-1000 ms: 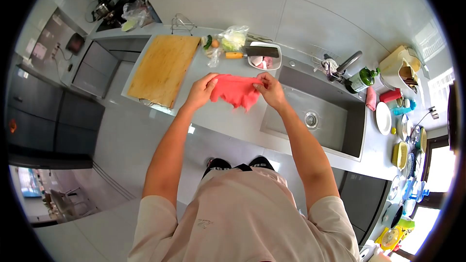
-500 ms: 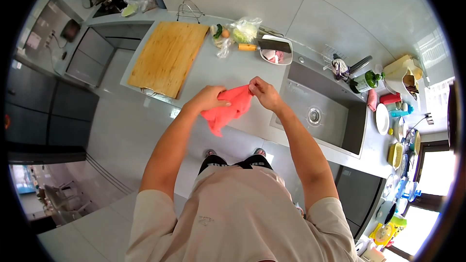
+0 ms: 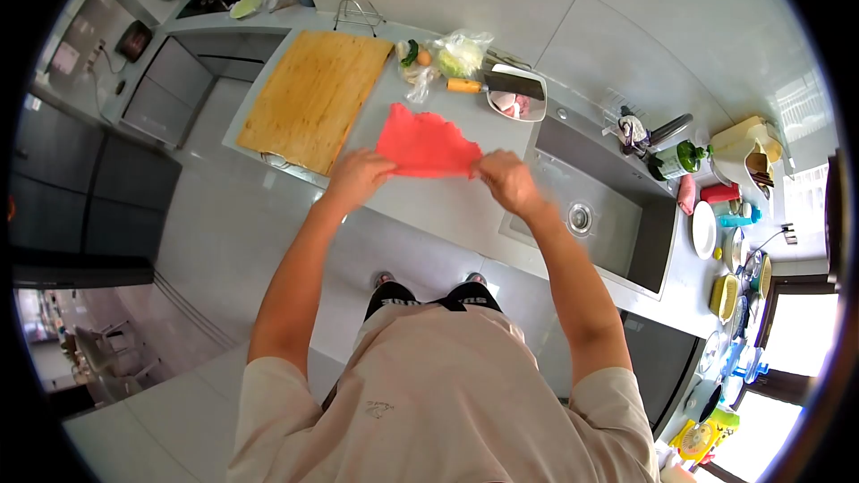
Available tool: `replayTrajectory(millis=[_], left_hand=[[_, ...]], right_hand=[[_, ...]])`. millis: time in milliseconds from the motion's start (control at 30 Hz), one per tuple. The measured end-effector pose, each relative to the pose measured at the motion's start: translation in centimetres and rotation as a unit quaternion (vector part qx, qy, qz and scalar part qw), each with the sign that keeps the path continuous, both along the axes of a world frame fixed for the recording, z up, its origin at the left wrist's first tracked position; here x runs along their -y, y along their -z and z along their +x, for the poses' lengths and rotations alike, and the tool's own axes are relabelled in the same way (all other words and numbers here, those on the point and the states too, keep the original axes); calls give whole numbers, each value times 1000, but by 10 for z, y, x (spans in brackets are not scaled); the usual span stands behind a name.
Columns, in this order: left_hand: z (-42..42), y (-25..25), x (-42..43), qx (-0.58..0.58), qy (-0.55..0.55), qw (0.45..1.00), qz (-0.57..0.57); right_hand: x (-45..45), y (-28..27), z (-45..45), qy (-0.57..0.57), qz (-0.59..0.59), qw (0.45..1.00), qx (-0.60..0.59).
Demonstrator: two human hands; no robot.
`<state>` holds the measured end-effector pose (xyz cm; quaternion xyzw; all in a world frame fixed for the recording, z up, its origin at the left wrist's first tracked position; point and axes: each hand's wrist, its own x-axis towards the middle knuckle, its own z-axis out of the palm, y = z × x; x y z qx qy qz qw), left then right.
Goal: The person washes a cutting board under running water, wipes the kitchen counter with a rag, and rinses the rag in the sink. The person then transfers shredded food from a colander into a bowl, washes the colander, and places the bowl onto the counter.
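Observation:
A red cloth [image 3: 428,145] is stretched between my two hands above the grey counter, its loose ragged edge spread away from me. My left hand [image 3: 360,179] is closed on its near left corner, close to the wooden cutting board [image 3: 313,100]. At the near right corner my right hand [image 3: 506,181] grips the cloth beside the sink's left edge. Both hands are slightly blurred. Beyond the cloth, a cleaver [image 3: 512,85] with an orange handle rests across a white dish [image 3: 535,111] of raw meat.
The steel sink [image 3: 582,188] lies to the right, with a faucet [image 3: 671,128] and green bottle [image 3: 678,161] behind it. Bagged vegetables [image 3: 461,55] and an egg [image 3: 423,58] are near the wall. A wire rack [image 3: 358,13] stands behind the board. A white plate [image 3: 704,229] is right of the sink.
The cloth, earlier hanging toward me and then gathered, is now spread away from me. My hands have moved apart since half a second ago, and the view has shifted slightly.

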<state>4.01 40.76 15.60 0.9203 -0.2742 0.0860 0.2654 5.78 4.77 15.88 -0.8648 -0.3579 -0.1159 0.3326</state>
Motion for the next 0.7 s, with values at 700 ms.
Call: replayTrajectory(millis=[700], left_hand=[[-39,121,-79,-103,-383,896,-200]], right_hand=[[-141,137,50,-191,-271,944,11]])
